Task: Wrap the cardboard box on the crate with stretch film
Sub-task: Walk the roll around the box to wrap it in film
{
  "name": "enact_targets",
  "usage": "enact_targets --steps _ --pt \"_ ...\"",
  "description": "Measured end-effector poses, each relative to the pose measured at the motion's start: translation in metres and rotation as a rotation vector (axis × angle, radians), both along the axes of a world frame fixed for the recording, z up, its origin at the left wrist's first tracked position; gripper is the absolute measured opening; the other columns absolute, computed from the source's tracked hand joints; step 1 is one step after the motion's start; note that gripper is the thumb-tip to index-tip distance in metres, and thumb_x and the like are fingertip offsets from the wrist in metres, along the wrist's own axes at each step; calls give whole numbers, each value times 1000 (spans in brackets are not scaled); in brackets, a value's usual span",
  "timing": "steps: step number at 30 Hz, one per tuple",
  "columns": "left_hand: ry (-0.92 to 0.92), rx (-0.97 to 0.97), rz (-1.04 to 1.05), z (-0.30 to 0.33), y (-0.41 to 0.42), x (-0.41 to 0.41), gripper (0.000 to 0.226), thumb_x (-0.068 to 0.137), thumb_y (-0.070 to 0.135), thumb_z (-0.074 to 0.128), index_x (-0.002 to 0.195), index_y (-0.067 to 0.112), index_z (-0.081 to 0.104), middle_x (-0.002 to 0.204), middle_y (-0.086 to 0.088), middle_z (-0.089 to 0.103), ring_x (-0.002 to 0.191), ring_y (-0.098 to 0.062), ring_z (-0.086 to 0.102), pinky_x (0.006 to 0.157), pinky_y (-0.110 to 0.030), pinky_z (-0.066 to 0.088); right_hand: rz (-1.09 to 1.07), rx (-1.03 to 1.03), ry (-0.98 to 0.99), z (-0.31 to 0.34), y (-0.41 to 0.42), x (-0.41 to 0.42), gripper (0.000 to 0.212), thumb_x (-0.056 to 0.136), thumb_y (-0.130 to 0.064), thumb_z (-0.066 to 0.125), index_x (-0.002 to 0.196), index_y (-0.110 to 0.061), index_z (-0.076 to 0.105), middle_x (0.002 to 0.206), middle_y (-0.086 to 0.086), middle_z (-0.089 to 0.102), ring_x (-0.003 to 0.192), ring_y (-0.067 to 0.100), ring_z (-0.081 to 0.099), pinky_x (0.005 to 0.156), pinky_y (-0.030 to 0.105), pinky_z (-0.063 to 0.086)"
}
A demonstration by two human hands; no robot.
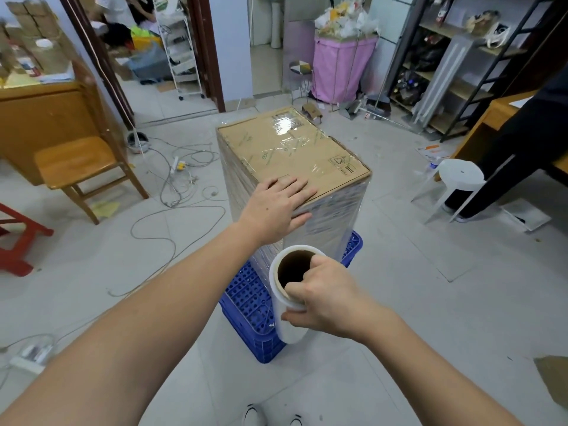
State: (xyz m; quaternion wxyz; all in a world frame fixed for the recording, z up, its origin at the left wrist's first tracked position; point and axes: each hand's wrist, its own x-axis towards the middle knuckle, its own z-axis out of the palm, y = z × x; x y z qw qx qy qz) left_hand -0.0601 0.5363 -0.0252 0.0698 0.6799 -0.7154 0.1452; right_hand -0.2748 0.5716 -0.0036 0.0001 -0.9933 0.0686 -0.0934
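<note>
A tall cardboard box (pixel 295 149) stands on a blue perforated plastic crate (pixel 252 305) in the middle of the floor. Layers of clear stretch film cover its sides. My left hand (pixel 279 204) lies flat on the box's near top corner, fingers straight, thumb down the side. My right hand (pixel 325 296) grips the upper end of a white stretch film roll (pixel 289 302), fingers hooked into its brown cardboard core. The roll hangs upright just in front of the box's near edge, above the crate.
Loose cables (pixel 181 176) trail over the tiled floor to the left. A wooden chair (pixel 80 167) and desk (pixel 37 115) stand left, a red stool (pixel 15 241) beyond. A white stool (pixel 458 176) and a person in dark clothes (pixel 528 142) are right. A pink bin (pixel 341 66) stands behind.
</note>
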Motion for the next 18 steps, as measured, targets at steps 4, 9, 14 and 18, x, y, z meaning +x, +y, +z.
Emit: enact_targets --steps 4,9,14,18 --pt "26 38 12 5 1 -1 64 102 63 24 156 32 41 160 3 43 149 -20 39 119 -43 31 -28 -26 66 13 1 4 48 67 -53 79 66 -26 39 52 -6 51 56 17 30 61 26 40" --pt "41 13 -4 3 1 2 64 102 64 28 156 32 41 161 2 42 150 -19 37 121 -43 27 -205 -83 190 12 28 8 50 57 -41 89 76 -18 48 57 -1 60 49 22 51 61 34 41" --pt "58 124 -124 12 -4 13 83 95 79 30 163 31 22 170 1 23 157 -19 20 129 -42 6 -493 -46 107 -3 42 9 52 55 -54 84 75 -19 51 50 -5 53 46 18 47 60 32 44" --pt "52 293 -326 27 -17 41 107 81 93 36 165 31 10 172 1 9 158 -18 9 128 -36 2 -667 -52 12 -1 37 15 56 61 -73 74 66 -22 51 52 -8 52 49 15 46 62 31 45"
